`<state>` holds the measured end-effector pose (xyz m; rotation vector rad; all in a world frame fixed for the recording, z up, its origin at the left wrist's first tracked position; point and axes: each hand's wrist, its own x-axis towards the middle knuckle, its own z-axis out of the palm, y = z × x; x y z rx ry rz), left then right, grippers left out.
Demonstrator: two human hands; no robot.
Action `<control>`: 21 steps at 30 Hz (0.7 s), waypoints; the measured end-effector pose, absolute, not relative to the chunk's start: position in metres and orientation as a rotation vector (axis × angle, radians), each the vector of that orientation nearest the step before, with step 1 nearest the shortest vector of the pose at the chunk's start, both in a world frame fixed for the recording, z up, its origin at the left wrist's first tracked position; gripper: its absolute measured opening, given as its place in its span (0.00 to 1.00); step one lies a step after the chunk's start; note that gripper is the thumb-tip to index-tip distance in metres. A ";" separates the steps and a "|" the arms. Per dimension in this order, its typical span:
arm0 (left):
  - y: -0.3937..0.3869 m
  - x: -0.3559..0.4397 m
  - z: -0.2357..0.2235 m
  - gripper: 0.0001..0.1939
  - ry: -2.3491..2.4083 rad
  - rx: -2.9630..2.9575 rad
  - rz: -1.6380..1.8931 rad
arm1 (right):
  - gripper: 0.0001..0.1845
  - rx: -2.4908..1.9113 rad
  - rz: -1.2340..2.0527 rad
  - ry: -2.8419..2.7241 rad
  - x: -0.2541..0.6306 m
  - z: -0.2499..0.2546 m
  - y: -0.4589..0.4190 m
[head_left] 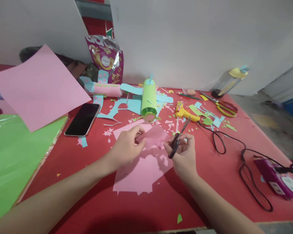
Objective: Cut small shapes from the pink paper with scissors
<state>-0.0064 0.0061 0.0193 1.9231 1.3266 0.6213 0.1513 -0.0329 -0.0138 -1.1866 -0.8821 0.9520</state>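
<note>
My left hand [129,146] pinches a small piece of pink paper [156,134] above the middle of the red table. In my right hand [185,161] is a pair of dark-handled scissors [177,143], its blades angled up and away from the paper. The right fingertips also reach the paper's right edge; whether they grip it I cannot tell. Cut pink sheets [134,177] with ragged edges lie under both hands. Just beyond stands a green paper-covered tube [148,97] with blue wings, and left of it lies a pink tube [108,89] with blue fins.
A phone [83,119], a large pink sheet [41,87] and green sheets [21,159] are on the left. A snack bag [106,60] stands behind. Rightward are a yellow glue gun [185,112], red-and-yellow-handled scissors [226,107], a bottle [228,83], looping cords and a purple power strip [278,178].
</note>
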 end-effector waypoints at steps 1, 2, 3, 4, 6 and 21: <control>0.006 -0.006 0.019 0.02 1.328 1.922 0.620 | 0.21 -1.185 0.955 -0.880 0.151 -0.013 -0.033; 0.006 -0.006 0.018 0.02 1.333 1.918 0.616 | 0.21 -1.182 0.959 -0.876 0.150 -0.012 -0.033; 0.006 -0.006 0.017 0.03 1.337 1.911 0.617 | 0.21 -1.180 0.959 -0.873 0.150 -0.012 -0.033; 0.006 -0.006 0.017 0.03 1.335 1.898 0.623 | 0.21 -1.178 0.957 -0.872 0.150 -0.012 -0.034; 0.007 -0.007 0.018 0.03 1.274 1.832 0.644 | 0.20 -1.173 0.950 -0.874 0.150 -0.011 -0.034; -0.016 0.014 0.001 0.16 1.147 1.197 0.618 | 0.20 -1.148 0.987 -0.906 0.146 -0.011 -0.036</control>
